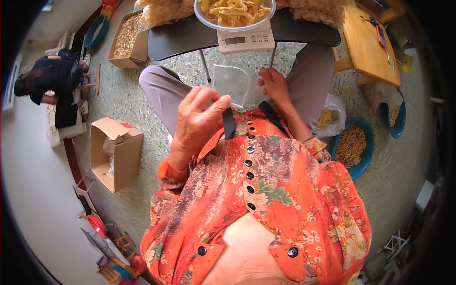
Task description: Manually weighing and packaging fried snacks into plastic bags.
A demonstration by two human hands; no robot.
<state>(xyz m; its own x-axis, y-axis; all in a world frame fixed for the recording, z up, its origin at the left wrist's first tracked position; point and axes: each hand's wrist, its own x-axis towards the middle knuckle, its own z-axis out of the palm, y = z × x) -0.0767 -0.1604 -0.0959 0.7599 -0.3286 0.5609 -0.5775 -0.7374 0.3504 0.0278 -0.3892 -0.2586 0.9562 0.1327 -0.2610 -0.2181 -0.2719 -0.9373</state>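
A small clear plastic bag [229, 83] is spread in front of my lap, between my two hands. My left hand [199, 115] has its thumb and fingers at the bag's near left edge, pinching it. On the other side, my right hand [276, 85] has its fingertips on the bag's right edge. Beyond the bag, a white digital kitchen scale [245, 40] with a lit display stands on a black table [178, 44]. On it rests a clear plastic bowl [234, 26] of yellowish dried strips [235, 12].
Bags of dried food [167, 12] lie on the table. Cardboard boxes [126, 164] stand left, one [137, 58] holding dried pieces. At right are blue basins [368, 156] and a wooden stool [374, 53] with a phone [381, 37]. A seated person [58, 74] is at far left.
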